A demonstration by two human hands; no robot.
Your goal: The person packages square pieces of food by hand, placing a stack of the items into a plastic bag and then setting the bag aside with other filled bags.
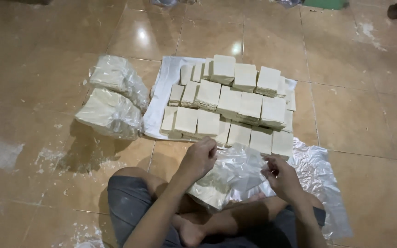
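We're losing the left hand's (200, 158) fingertips behind the crinkled clear plastic bag (235, 177), whose contents are blurring into pale glare. A green object (326, 3) is getting cropped by the top edge, and the lower stacked cream square blocks (235, 98) are hiding under upper ones.

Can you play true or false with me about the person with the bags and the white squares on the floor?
1. Both hands, the left hand and the right hand, hold a clear plastic bag. True.
2. The pale square stacks lie on a red blanket. False: they lie on a white sheet.
3. Two filled bags sit to the left of the stacks. True.
4. The person is standing up. False: they sit cross-legged on the tiled floor.
5. The filled bags rest on top of the square stacks. False: they lie on the floor beside the sheet.
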